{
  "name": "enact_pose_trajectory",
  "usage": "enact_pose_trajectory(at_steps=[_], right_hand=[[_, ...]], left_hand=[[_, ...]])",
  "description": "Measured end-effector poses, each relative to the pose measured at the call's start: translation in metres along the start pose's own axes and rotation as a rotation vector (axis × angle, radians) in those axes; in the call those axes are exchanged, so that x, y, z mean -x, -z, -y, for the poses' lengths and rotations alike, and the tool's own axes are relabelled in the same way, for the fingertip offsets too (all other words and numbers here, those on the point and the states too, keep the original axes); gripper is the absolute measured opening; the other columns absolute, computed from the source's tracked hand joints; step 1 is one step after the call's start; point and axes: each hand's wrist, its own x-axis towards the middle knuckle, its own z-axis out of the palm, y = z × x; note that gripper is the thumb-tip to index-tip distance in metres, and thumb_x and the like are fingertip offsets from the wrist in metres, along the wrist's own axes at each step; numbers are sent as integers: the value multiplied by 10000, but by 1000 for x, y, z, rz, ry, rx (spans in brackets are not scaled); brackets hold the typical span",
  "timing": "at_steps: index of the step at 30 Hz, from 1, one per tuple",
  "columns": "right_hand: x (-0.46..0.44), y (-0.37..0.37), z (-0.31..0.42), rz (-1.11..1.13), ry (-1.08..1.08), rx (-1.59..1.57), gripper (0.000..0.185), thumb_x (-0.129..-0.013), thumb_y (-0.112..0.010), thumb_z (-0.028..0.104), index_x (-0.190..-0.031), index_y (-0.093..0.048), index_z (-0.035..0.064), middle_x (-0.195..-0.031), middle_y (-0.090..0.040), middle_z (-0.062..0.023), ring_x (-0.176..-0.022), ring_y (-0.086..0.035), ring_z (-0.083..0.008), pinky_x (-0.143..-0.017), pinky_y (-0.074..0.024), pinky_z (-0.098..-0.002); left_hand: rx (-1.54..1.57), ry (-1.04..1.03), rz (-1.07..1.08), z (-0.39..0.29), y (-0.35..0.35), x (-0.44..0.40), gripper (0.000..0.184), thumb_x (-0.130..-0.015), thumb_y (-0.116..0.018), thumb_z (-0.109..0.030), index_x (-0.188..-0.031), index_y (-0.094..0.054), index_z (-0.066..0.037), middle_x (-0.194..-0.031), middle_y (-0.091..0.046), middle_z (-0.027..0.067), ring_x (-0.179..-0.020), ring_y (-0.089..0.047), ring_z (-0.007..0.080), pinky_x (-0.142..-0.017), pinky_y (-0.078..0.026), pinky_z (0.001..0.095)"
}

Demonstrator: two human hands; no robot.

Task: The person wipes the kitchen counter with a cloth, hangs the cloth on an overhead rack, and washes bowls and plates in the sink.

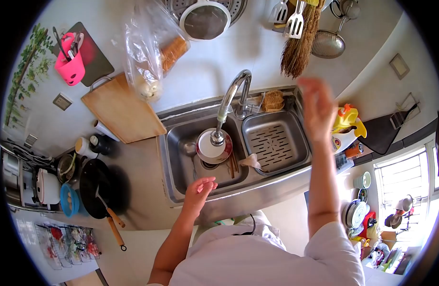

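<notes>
My left hand (199,193) hovers over the front edge of the sink, its fingers loosely bent and slightly apart, with nothing visible in them. Raised at the right, my right hand (319,112) is smeared by motion, so its fingers are unclear; it is near the sink's right rim and the hanging straw brush (299,47). In the left basin (176,148), a white bowl with a red-patterned rim (211,149) sits under the tap (237,88). Chopsticks (234,164) and a metal ladle (188,148) lie beside it. A pale cloth (250,161) hangs over the divider.
A perforated drain basket (274,148) fills the right basin. Left of the sink stand a cutting board (121,107) and a black wok (93,186) with wooden handles. Yellow-topped bottles (346,126) stand at the right. Slotted spatulas (295,21) and strainers (328,44) hang above.
</notes>
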Motion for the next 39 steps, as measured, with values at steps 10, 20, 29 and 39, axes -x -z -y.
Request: enact_pose_trajectory(at_steps=[10,20,29,39], right_hand=[[274,-74,-134,668,-925,366,465,-861,-514,407,-1065,-627,4,-1053,-634,-244,-998,-598,-408,-882,-463,-466],[295,-80,-123,718,-1009,399,325,-781,-607,308,-1017,-676,95,-920,-667,-188,-892,-621,-381,-807,-493,-451],[266,-61,-58,571,-998,-152,267,-787,-635,108,-1039,-657,21,-753,-668,-83,-695,-617,-98,-648,-501,-263],[214,-3,-89,583,-1018,-159,415,-844,-655,240,-1212,-587,62,-1026,-684,-87,-957,-635,-182,-855,-491,-301]], left_hand=[[-56,92,-36,22,-6,-7,286,-925,-588,-188,-1146,-603,-7,-974,-666,90,-923,-632,159,-841,-477,270],[26,205,30,43,-34,-24,308,-930,-575,-228,-1148,-603,-12,-991,-665,81,-954,-618,156,-855,-462,264],[440,485,-115,83,-65,-71,564,-877,-639,-387,-1353,-418,-181,-1276,-517,63,-1211,-469,196,-996,-371,442],[588,398,113,85,-74,-89,268,-915,-584,-132,-1176,-526,-113,-1103,-615,86,-950,-632,236,-726,-557,380]])
